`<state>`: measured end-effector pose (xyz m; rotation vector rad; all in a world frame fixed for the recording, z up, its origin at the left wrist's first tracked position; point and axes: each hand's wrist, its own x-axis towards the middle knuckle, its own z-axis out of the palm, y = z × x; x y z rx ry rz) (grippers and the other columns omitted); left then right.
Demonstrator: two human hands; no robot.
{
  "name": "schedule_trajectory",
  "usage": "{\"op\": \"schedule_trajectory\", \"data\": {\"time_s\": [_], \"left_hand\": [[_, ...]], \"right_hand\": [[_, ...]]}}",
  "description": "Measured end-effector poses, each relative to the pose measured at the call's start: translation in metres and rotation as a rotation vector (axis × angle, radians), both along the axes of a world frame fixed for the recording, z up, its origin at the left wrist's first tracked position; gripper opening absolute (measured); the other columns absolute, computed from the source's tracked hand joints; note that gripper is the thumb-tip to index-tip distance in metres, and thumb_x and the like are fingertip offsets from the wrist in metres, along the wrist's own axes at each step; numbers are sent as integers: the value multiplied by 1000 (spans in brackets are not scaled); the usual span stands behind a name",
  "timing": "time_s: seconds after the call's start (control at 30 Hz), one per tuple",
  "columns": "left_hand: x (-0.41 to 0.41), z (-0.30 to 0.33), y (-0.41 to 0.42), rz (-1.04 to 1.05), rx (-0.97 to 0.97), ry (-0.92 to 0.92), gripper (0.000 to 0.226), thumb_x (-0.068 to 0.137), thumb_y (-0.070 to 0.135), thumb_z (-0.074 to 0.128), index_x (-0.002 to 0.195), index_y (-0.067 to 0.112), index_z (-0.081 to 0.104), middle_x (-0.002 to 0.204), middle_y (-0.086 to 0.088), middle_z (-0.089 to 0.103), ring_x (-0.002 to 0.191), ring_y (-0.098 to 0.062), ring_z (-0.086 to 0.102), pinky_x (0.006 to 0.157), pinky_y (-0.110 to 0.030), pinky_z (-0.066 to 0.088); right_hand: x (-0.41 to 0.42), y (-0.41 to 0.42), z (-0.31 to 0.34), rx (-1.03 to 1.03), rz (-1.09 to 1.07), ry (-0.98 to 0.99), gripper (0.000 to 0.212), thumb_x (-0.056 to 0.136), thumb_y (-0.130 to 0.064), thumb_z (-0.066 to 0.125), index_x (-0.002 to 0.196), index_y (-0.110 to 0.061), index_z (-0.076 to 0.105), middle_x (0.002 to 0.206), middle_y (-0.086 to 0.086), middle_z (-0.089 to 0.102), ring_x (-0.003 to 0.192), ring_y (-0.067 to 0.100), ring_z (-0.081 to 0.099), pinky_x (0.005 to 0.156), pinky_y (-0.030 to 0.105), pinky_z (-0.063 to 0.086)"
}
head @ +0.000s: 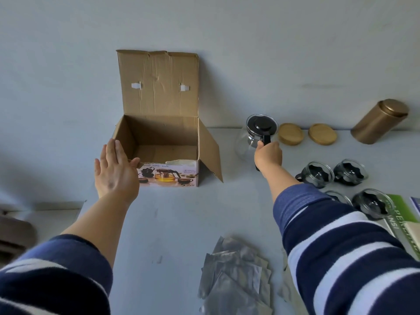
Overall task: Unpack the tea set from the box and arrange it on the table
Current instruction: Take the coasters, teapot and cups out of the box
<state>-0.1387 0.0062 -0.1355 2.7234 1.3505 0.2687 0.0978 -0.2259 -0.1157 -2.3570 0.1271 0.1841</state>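
An open cardboard box [166, 133] stands on the white table, its lid leaning up against the wall and its inside showing only bare cardboard. My left hand [116, 169] lies flat against the box's front left corner, fingers straight. A glass teapot [254, 137] with a black lid stands to the right of the box, near the wall. My right hand [268, 155] grips its black handle. Several glass cups with black holders [318, 175] [350, 170] [370, 204] stand at the right, one partly hidden behind my right sleeve.
Two round wooden coasters [291, 134] [322, 134] and a gold tin [379, 121] line the wall at the right. Silver foil packets [236, 276] lie in a pile near the front. Green printed papers [402, 221] lie at the right edge. The table's left edge runs near my left forearm.
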Motion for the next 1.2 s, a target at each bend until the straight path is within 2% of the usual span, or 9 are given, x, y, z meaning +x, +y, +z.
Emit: {"op": "schedule_trajectory", "data": {"time_s": [0.3, 0.43, 0.6, 0.7, 0.83, 0.97, 1.07, 1.13, 1.2], "left_hand": [[1, 1, -2, 17, 11, 1, 63, 102, 42, 18, 154, 9, 4, 162, -6, 0, 149, -22, -1, 122, -38, 2], [1, 2, -3, 16, 9, 9, 63, 102, 41, 18, 154, 9, 4, 162, -5, -1, 149, -23, -1, 122, -38, 2], [-2, 3, -4, 4, 3, 21, 62, 102, 42, 16, 154, 10, 5, 162, -5, -2, 149, -23, -1, 122, -39, 2], [-3, 6, -3, -5, -12, 30, 62, 102, 43, 16, 154, 10, 6, 162, -5, -2, 149, -22, -2, 122, -40, 2], [-7, 8, -5, -10, -21, 45, 63, 102, 42, 16, 154, 9, 7, 162, -5, -2, 149, -23, 1, 121, -42, 5], [-7, 13, -4, -10, -53, 88, 63, 102, 42, 14, 153, 8, 4, 162, -3, -7, 149, -21, -3, 121, -44, 1], [-6, 14, -1, -36, -104, 53, 61, 102, 41, 20, 153, 10, 6, 162, -2, -7, 149, -23, -1, 120, -46, 2], [-9, 14, 5, -76, -186, -115, 60, 101, 39, 31, 153, 14, 13, 162, -3, 4, 148, -25, 9, 120, -47, 9], [-13, 17, 16, -37, -339, -396, 59, 98, 37, 40, 151, 19, 20, 157, -5, 24, 142, -28, 27, 116, -47, 23]], "right_hand": [[8, -2, -3, -18, 45, 9, 44, 100, -29, 44, 131, 1, 39, 133, 23, 52, 121, 39, 51, 91, 43, 44], [13, -4, 0, -41, 62, 48, 48, 98, -34, 48, 130, 1, 43, 131, 22, 53, 118, 38, 53, 82, 37, 44], [5, -7, 5, -159, 10, 74, 67, 89, -48, 57, 138, -7, 34, 141, 16, 38, 126, 38, 42, 98, 48, 43], [-18, -6, 11, -123, -19, -144, 54, 89, -35, 61, 134, -16, 39, 142, 12, 30, 126, 36, 37, 97, 48, 40], [-57, 7, 11, 72, 115, -244, 33, 91, -23, 57, 123, -16, 49, 129, 9, 42, 113, 29, 47, 86, 37, 42], [-98, 26, -2, 180, 267, 22, 18, 95, -25, 42, 109, -15, 49, 106, 8, 64, 87, 27, 59, 72, 32, 45], [-119, 40, -12, 320, 110, 426, 22, 97, -30, 35, 111, -15, 39, 89, 11, 65, 63, 25, 59, 59, 31, 46], [-123, 42, -9, 438, -22, 592, 28, 100, -28, 33, 120, -11, 41, 77, 10, 62, 54, 20, 56, 53, 26, 43], [-119, 41, -5, 499, -70, 631, 32, 101, -25, 33, 126, -9, 46, 84, 10, 64, 55, 18, 57, 56, 26, 43]]}}
